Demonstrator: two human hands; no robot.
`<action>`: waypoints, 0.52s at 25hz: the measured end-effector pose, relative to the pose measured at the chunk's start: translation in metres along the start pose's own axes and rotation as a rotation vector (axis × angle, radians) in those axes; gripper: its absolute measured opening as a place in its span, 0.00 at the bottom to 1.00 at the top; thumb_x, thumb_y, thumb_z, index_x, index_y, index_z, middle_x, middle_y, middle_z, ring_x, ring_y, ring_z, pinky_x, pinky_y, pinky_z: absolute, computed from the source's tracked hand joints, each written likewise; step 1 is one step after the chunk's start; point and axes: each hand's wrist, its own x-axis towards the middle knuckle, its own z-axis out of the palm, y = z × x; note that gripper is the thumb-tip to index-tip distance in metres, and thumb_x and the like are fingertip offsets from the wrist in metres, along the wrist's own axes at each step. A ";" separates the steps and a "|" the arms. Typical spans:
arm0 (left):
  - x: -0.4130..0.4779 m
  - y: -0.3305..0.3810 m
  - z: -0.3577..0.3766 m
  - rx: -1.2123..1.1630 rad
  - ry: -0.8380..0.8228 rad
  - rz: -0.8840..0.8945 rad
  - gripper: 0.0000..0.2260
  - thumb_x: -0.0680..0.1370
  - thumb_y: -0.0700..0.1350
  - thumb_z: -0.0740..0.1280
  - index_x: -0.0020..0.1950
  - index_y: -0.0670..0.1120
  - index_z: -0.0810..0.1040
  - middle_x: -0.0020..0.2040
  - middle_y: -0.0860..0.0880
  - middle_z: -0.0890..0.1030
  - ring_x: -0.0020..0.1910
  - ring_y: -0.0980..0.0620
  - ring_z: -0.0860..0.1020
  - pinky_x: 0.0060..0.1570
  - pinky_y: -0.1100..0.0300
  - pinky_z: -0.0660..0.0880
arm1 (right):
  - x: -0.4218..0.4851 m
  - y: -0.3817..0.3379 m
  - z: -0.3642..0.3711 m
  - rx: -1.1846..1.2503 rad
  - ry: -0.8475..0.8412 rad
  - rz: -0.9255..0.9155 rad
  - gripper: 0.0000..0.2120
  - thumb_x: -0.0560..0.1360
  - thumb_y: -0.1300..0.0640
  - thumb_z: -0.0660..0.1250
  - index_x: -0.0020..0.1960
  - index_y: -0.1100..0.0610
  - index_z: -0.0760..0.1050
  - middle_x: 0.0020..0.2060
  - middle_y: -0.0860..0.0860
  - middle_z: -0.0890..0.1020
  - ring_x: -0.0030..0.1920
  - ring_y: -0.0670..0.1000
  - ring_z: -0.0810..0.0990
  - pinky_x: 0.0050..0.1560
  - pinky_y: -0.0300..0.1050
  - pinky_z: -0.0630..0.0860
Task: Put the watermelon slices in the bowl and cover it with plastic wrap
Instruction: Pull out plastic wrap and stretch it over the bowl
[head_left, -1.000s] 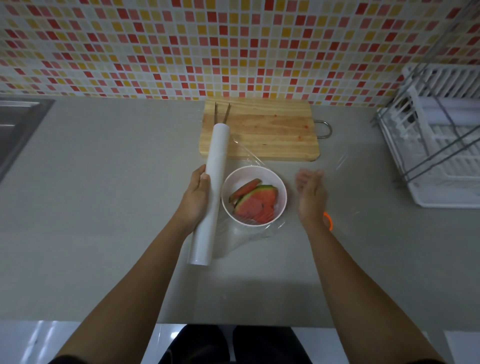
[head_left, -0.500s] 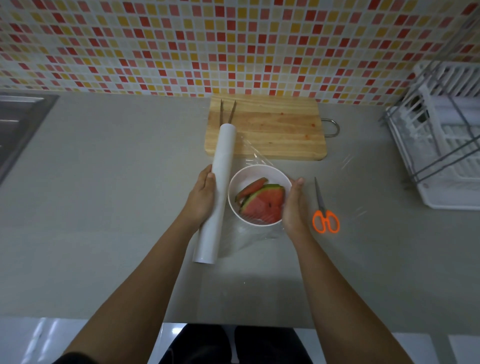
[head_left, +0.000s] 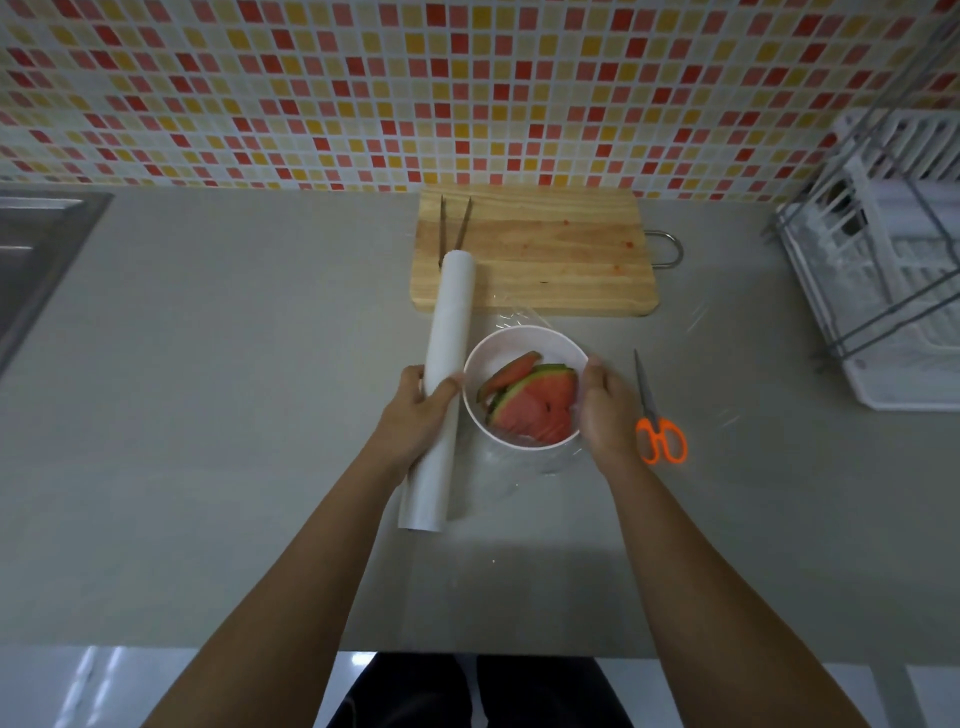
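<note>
Between both hands sat the bowl (head_left: 519, 340): left hand (head_left: 415, 415) gripped the plastic wrap roll (head_left: 453, 322), pointing away; right hand (head_left: 605, 410) cupped its side.

Dim, flat light is leaving the matte grey countertop (head_left: 208, 441) muted. Soft shadows are gathering beside the long white plastic-wrap roll (head_left: 452, 322) and the round white bowl (head_left: 498, 358). Pale glare is shining off the glossy white floor (head_left: 78, 686) below. The wide lens is bending the red-and-yellow mosaic wall (head_left: 467, 78) and white dish rack (head_left: 893, 322) at the edges.
</note>
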 end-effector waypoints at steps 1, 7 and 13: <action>-0.001 0.001 0.005 -0.021 -0.009 0.015 0.22 0.74 0.64 0.63 0.61 0.53 0.66 0.55 0.47 0.77 0.52 0.46 0.80 0.53 0.46 0.78 | 0.004 -0.002 -0.004 0.003 0.004 -0.011 0.19 0.80 0.49 0.51 0.45 0.58 0.76 0.43 0.60 0.80 0.48 0.59 0.79 0.49 0.48 0.73; 0.001 0.009 0.015 -0.040 0.058 -0.012 0.20 0.70 0.63 0.66 0.52 0.50 0.68 0.48 0.51 0.77 0.46 0.50 0.79 0.43 0.53 0.76 | 0.016 -0.011 -0.019 -0.094 0.029 -0.125 0.17 0.80 0.56 0.50 0.58 0.64 0.73 0.58 0.63 0.76 0.59 0.60 0.73 0.51 0.42 0.62; -0.005 -0.002 0.010 -0.001 -0.003 -0.004 0.24 0.73 0.67 0.58 0.58 0.51 0.68 0.54 0.44 0.80 0.51 0.44 0.80 0.52 0.45 0.78 | 0.015 -0.012 -0.016 -0.105 0.059 -0.122 0.19 0.80 0.55 0.50 0.58 0.66 0.74 0.58 0.66 0.76 0.58 0.61 0.73 0.54 0.45 0.64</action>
